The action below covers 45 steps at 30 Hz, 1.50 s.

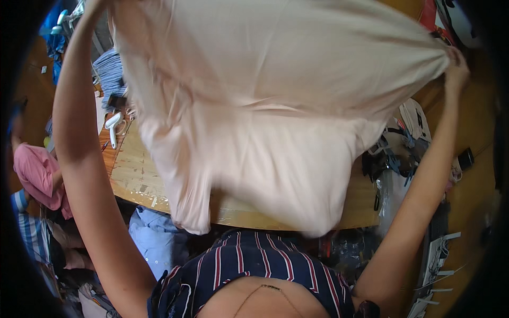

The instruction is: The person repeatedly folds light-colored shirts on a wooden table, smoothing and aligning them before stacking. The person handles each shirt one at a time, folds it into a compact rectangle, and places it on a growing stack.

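Note:
A large pale pink cloth garment is spread in the air between my raised arms, its lower part hanging in folds over the table. My right hand grips its right corner, with the fingers closed and the fabric pulled taut toward them. My left arm reaches up to the top edge beside the garment's left side, and the left hand lies beyond the picture. The garment's lower edge is blurred by motion, and its upper part is cut off by the frame.
The worn wooden table lies below the garment. A white handheld tool and a stack of blue folded cloth are at left. Blue fabric hangs below the table's front edge. Dark straps and clutter lie right. People sit at far left.

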Each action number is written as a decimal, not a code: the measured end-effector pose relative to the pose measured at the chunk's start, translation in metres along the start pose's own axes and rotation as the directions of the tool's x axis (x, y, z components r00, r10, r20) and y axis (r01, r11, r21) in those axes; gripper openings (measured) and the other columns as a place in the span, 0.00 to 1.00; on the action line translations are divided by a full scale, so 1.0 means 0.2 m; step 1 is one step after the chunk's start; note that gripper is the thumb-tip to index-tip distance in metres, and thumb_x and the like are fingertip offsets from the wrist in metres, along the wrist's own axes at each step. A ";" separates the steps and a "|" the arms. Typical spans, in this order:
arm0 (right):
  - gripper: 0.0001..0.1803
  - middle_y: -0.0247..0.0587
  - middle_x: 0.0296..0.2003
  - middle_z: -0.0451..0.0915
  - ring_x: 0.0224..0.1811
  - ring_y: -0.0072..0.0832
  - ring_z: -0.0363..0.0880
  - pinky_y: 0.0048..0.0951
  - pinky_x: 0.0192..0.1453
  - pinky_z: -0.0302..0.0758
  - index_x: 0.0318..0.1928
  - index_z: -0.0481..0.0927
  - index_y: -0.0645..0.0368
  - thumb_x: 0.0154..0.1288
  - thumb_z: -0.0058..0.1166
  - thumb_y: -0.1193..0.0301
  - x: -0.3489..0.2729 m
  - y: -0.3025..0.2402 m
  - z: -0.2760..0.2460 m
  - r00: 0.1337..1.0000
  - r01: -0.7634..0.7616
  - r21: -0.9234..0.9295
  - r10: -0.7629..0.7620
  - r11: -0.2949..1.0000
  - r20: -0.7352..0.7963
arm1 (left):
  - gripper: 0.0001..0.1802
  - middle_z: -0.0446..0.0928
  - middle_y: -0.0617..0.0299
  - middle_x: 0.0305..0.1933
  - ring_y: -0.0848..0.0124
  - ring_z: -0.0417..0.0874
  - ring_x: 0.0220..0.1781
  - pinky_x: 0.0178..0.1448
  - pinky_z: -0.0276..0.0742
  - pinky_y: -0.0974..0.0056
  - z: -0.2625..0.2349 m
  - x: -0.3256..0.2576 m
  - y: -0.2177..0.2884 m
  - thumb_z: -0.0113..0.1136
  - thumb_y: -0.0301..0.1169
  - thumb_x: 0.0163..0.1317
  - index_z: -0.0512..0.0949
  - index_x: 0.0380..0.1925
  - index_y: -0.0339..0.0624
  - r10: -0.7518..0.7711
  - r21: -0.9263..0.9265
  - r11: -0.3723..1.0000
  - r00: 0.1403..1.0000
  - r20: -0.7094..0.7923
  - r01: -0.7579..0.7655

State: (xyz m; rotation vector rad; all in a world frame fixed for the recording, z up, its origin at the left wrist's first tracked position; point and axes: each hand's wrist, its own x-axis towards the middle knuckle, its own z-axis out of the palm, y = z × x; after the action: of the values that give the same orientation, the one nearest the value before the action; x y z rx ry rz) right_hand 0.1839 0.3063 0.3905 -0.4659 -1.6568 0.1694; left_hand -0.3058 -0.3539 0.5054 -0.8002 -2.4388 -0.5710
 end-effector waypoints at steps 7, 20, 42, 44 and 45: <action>0.12 0.33 0.33 0.74 0.34 0.19 0.70 0.19 0.37 0.66 0.42 0.73 0.61 0.61 0.45 0.68 0.15 0.52 -0.68 0.981 -0.195 0.544 0.162 0.816 0.108 | 0.23 0.71 0.57 0.46 0.61 0.73 0.43 0.41 0.73 0.61 0.26 -0.63 0.24 0.53 0.34 0.48 0.69 0.48 0.50 -0.165 -0.678 0.710 0.890 -0.424 -0.192; 0.13 0.36 0.39 0.69 0.41 0.21 0.66 0.21 0.44 0.66 0.41 0.67 0.60 0.62 0.44 0.64 -1.62 0.29 -0.95 0.596 -0.801 0.429 0.624 0.418 0.505 | 0.29 0.64 0.56 0.54 0.56 0.65 0.53 0.46 0.70 0.57 1.25 -2.19 0.55 0.55 0.31 0.47 0.62 0.53 0.53 -0.367 -0.724 0.420 0.832 0.415 0.547; 0.24 0.46 0.55 0.59 0.55 0.45 0.58 0.47 0.52 0.60 0.57 0.58 0.38 0.60 0.39 0.54 -2.36 0.17 -0.61 0.565 0.052 -0.903 0.733 0.427 0.379 | 0.25 0.52 0.59 0.63 0.60 0.49 0.65 0.58 0.44 0.38 1.69 -2.56 0.50 0.43 0.48 0.57 0.60 0.56 0.66 -0.581 0.409 0.780 0.790 0.193 0.474; 0.25 0.47 0.54 0.59 0.55 0.44 0.59 0.47 0.52 0.60 0.58 0.58 0.39 0.60 0.40 0.54 -2.29 0.07 -0.65 0.508 0.121 -0.933 0.787 0.338 0.350 | 0.25 0.52 0.58 0.62 0.60 0.49 0.65 0.58 0.44 0.38 1.66 -2.54 0.42 0.45 0.47 0.56 0.61 0.55 0.64 -0.643 0.456 0.714 0.755 0.128 0.531; 0.25 0.47 0.54 0.59 0.56 0.43 0.59 0.47 0.52 0.60 0.57 0.58 0.39 0.60 0.40 0.54 -2.26 0.03 -0.66 0.477 0.153 -0.937 0.807 0.314 0.348 | 0.25 0.53 0.57 0.62 0.60 0.50 0.65 0.58 0.44 0.38 1.66 -2.53 0.39 0.46 0.46 0.55 0.61 0.55 0.62 -0.672 0.477 0.678 0.734 0.094 0.560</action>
State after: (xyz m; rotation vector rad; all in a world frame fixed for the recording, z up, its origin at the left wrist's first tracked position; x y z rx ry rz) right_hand 0.3475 0.1122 -0.0061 -1.9936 -2.4581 -0.2815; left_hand -0.0130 -0.3346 -0.0287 0.1904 -2.9261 -0.1363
